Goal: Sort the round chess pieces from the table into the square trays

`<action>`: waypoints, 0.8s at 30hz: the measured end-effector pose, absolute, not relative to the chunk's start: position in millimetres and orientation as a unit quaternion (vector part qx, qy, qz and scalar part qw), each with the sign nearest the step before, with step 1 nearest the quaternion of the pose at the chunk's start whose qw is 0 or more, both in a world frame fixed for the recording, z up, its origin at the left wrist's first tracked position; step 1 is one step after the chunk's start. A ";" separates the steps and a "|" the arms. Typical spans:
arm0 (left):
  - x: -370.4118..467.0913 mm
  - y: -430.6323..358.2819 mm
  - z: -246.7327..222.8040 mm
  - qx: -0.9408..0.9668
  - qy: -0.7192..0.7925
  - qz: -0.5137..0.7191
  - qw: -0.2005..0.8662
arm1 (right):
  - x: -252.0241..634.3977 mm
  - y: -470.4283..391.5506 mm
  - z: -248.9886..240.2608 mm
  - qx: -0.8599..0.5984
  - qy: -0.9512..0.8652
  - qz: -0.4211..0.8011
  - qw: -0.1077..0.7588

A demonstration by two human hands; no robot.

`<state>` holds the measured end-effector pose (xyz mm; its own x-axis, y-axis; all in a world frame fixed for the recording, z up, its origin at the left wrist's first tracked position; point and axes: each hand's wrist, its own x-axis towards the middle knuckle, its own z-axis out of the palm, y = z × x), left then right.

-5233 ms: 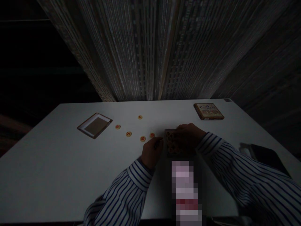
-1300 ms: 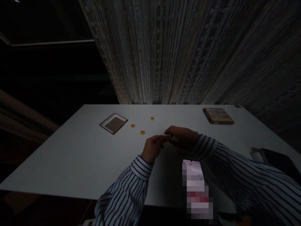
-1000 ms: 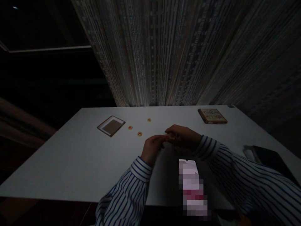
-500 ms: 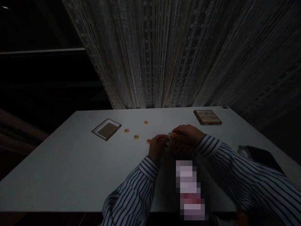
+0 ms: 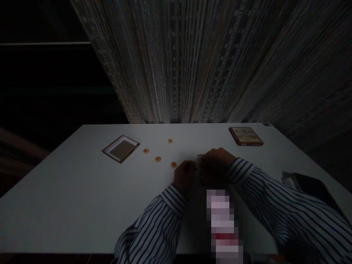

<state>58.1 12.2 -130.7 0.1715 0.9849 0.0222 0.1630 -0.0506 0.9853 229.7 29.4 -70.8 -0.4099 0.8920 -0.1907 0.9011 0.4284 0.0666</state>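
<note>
A clear-edged container of dark round pieces lies mostly in shadow under my right hand. The fingers of that hand bend down over the pieces; whether they grip one is hidden. Just left of the container is my left hand, its fingers curled together, and what they hold, if anything, is too dark to make out. Round yellowish discs with red marks lie on the white table: one beside my left hand, others farther left and one at the back.
On the left of the white table lies an open shallow box part. A flat box with a printed lid is at the back right. A dark object sits beyond my right sleeve. Stringed curtains hang behind.
My right hand has moved slightly left and down over the container, covering more of the pieces. My left hand has drawn slightly back from the container's edge. The view has shifted a little.
</note>
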 end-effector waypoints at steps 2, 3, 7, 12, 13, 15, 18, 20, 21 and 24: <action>57.7 12.1 -130.0 0.603 0.491 0.415 0.473 | 228.5 29.1 -71.9 0.533 0.840 -0.018 0.102; 57.6 12.0 -129.7 0.608 0.493 0.411 0.467 | 227.9 28.8 -72.1 0.532 0.840 -0.017 0.105; 57.8 12.2 -130.8 0.609 0.495 0.402 0.471 | 226.2 28.2 -71.7 0.537 0.834 -0.017 0.124; 57.9 12.4 -132.4 0.610 0.487 0.417 0.466 | 225.7 28.3 -70.8 0.534 0.837 -0.017 0.123; 57.7 12.4 -132.0 0.611 0.488 0.417 0.463 | 225.6 28.4 -71.1 0.535 0.836 -0.015 0.126; 57.3 12.3 -130.6 0.612 0.494 0.410 0.462 | 225.3 28.7 -71.7 0.536 0.833 -0.009 0.133; 56.8 11.9 -129.4 0.612 0.494 0.404 0.467 | 224.5 28.1 -71.6 0.534 0.833 -0.002 0.144; 57.0 11.7 -129.7 0.608 0.492 0.406 0.472 | 224.0 27.0 -70.6 0.530 0.836 -0.001 0.145; 57.2 11.7 -130.1 0.606 0.492 0.407 0.474 | 223.7 26.4 -70.1 0.528 0.837 -0.001 0.146; 58.1 12.1 -131.5 0.605 0.497 0.404 0.472 | 222.7 26.1 -70.1 0.528 0.836 0.000 0.151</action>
<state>58.1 12.1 -131.5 0.1781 0.9838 0.0200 0.2207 -0.0597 0.9735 222.7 26.1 -70.1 -0.3974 0.8823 -0.2522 0.8821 0.4431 0.1601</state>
